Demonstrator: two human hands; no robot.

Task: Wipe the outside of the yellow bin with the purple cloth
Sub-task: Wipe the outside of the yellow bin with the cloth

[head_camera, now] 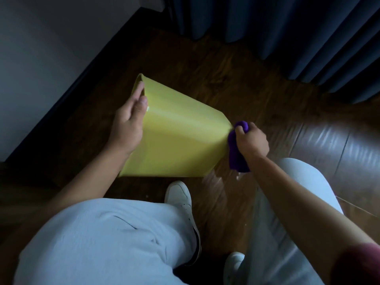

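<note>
Yellow bin (181, 138): smooth glossy plastic, tapered, tipped on its side on dark wood floor (236, 83). Left hand (128, 124) gripped the rim, thumb outside, fingers in. Right hand (251, 140) w/ tight grip on bunched soft purple cloth (236, 155), pressed vs bin's narrow base end.

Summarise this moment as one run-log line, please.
left hand: holds rim of tipped yellow bin | right hand: grips purple cloth at bin's base | floor: wood
</note>
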